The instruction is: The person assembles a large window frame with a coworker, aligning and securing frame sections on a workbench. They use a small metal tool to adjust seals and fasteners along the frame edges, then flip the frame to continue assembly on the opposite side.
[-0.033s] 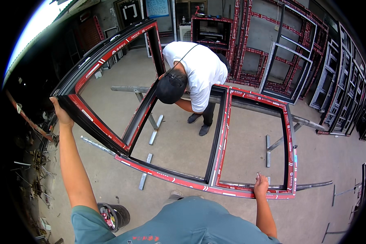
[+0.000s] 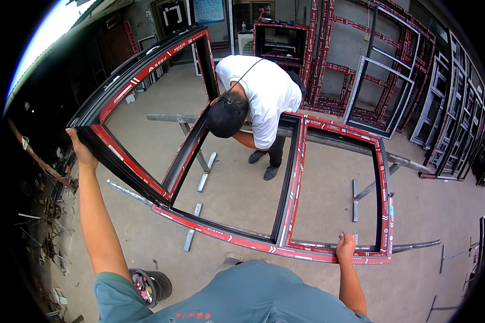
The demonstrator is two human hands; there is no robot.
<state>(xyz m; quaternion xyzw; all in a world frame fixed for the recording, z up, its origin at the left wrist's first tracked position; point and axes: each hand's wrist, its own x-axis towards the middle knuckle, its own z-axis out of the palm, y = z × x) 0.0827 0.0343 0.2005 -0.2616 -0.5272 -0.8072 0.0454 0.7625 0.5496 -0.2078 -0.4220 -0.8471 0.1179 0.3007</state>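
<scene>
A large window frame (image 2: pixel 215 230), dark with red protective film, lies across metal stands in front of me. On its left side a window sash (image 2: pixel 128 156) is swung up and tilted. My left hand (image 2: pixel 82 149) grips the sash's outer near corner, its fingertips partly hidden behind the profile. My right hand (image 2: pixel 346 246) is closed at the near rail by the frame's right end; what its curled fingers cover is hidden. A co-worker in a white shirt (image 2: pixel 267 89) and black cap (image 2: pixel 227 114) bends over the far side at the sash's hinged edge, hands mostly hidden.
Metal stands (image 2: pixel 355 199) hold the frame above a concrete floor. By my left elbow stands a black bucket (image 2: pixel 160 285) with scraps inside. More frames (image 2: pixel 385 81) lean along the back and right walls. Hardware and rods (image 2: pixel 51 223) clutter the dark left side.
</scene>
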